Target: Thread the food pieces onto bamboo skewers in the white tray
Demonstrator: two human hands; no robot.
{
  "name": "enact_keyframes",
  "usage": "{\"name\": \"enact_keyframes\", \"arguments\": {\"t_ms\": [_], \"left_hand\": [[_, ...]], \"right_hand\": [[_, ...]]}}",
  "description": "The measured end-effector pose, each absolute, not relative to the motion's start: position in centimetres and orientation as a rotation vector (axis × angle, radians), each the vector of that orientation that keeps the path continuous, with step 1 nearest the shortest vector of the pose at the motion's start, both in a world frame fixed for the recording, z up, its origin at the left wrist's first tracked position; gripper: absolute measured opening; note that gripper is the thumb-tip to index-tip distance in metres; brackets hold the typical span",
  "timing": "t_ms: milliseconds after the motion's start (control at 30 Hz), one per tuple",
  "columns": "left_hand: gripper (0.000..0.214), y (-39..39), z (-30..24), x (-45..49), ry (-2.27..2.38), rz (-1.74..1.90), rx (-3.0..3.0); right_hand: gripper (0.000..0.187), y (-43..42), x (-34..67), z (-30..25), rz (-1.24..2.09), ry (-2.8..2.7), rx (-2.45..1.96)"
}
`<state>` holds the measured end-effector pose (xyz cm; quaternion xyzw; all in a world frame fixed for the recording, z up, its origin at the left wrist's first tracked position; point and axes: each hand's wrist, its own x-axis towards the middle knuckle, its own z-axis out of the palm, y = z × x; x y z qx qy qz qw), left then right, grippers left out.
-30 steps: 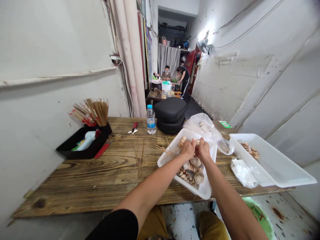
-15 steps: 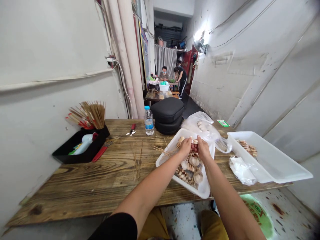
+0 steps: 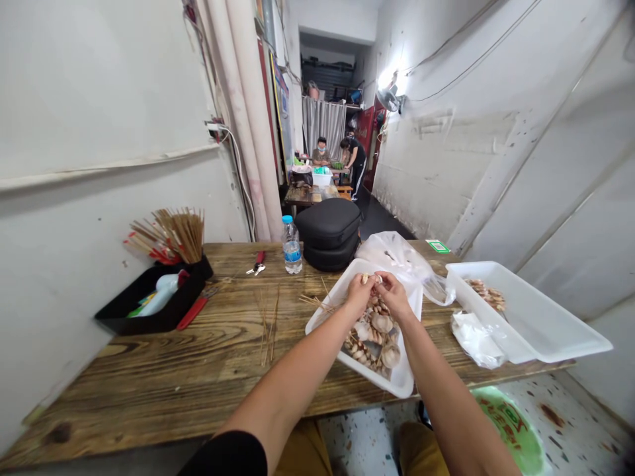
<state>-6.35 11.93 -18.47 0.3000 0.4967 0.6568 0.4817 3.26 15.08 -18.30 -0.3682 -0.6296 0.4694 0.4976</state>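
Note:
My left hand [image 3: 360, 294] and my right hand [image 3: 394, 295] meet over the far part of a white tray [image 3: 404, 380]. Pinched in the left fingers is a pale garlic clove [image 3: 365, 279]. The right fingertips close on a small whitish piece of garlic [image 3: 380, 279], partly hidden by the fingers. Below them the tray holds whole garlic bulbs [image 3: 381, 322] and many loose cloves [image 3: 361, 354]. Thin wooden skewers [image 3: 317, 303] stick out over the tray's left rim.
More skewers [image 3: 270, 324] lie on the wooden table [image 3: 198, 377]. A black box [image 3: 149, 320], keys [image 3: 258, 266], a water bottle [image 3: 292, 248], a black case [image 3: 329, 235] and a plastic bag [image 3: 391, 254] stand around. At right, another white tray [image 3: 550, 311] holds a cluster of cloves [image 3: 486, 294].
My hands have turned and drawn closer together at the fingertips. The reddish garlic between them earlier is out of sight, and pale pieces show in the fingers. The view has shifted slightly.

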Motion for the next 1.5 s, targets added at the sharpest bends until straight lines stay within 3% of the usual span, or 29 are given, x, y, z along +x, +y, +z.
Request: {"name": "enact_keyframes", "arguments": {"t_ms": [167, 533, 800, 933, 1167, 1500], "left_hand": [[0.023, 12.3, -19.0, -6.5, 1.350, 1.577, 0.898], [0.017, 12.3, -18.8, -6.1, 1.146, 1.608, 0.787], [0.016, 12.6, -19.2, -6.2, 1.284, 1.607, 0.861], [0.015, 12.6, -19.3, -6.5, 1.271, 1.610, 0.844], [0.026, 12.3, -19.3, -7.5, 1.659, 1.512, 1.274], [0.029, 12.2, -19.9, -7.9, 1.676, 1.377, 1.396]], "right_hand": [[0.042, 15.4, 3.4, -18.6, 1.253, -1.373, -1.041], [0.043, 15.9, 3.7, -19.1, 0.988, -1.593, -1.141], [0.036, 16.1, 4.0, -19.4, 0.942, -1.637, -1.154], [0.034, 16.0, 3.9, -19.3, 0.847, -1.804, -1.143], [0.043, 15.7, 3.5, -19.3, 0.447, -2.114, -1.077], [0.039, 15.7, 3.7, -19.1, 0.387, -2.258, -1.247]]}}
